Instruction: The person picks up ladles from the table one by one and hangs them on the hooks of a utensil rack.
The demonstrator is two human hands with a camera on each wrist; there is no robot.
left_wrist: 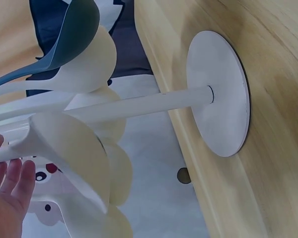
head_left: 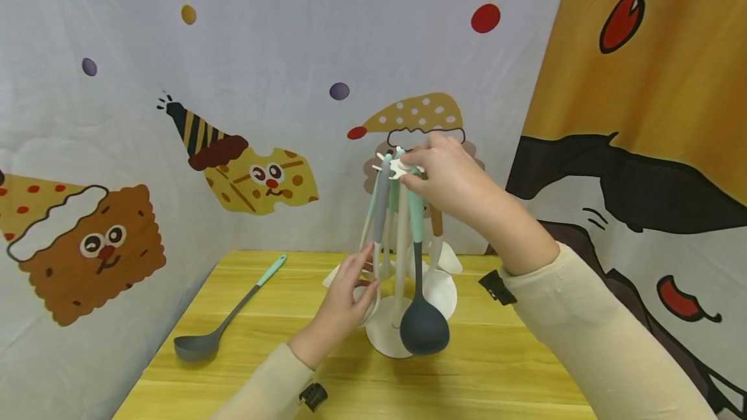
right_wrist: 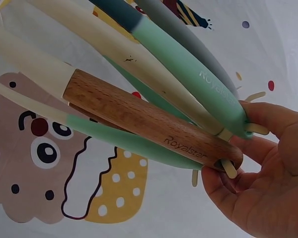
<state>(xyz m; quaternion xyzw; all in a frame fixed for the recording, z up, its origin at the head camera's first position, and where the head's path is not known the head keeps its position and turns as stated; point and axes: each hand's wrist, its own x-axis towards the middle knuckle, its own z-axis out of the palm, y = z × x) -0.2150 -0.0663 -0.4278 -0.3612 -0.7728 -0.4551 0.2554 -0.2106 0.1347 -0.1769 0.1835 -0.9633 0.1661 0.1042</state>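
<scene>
A white utensil stand [head_left: 385,342] with a round base holds several hanging kitchen tools. My right hand [head_left: 452,170] grips the stand's top among the hooks, beside the wooden handle [right_wrist: 149,121] and the mint handle [right_wrist: 193,74]. Lower down, my left hand [head_left: 341,293] pinches the neck of a white ladle [left_wrist: 72,144] between thumb and fingers. That ladle hangs bowl downward under a grey handle [head_left: 381,203]. In front hangs a dark ladle [head_left: 425,329] with a mint handle. Part of the hub is hidden behind the right fingers.
At the left of the wooden table [head_left: 262,368] lies a grey ladle [head_left: 198,347] with a mint handle tip. Other white utensils, among them a broad one [head_left: 442,293], hang at the stand's back and right. A printed cloth [head_left: 262,31] hangs behind the table.
</scene>
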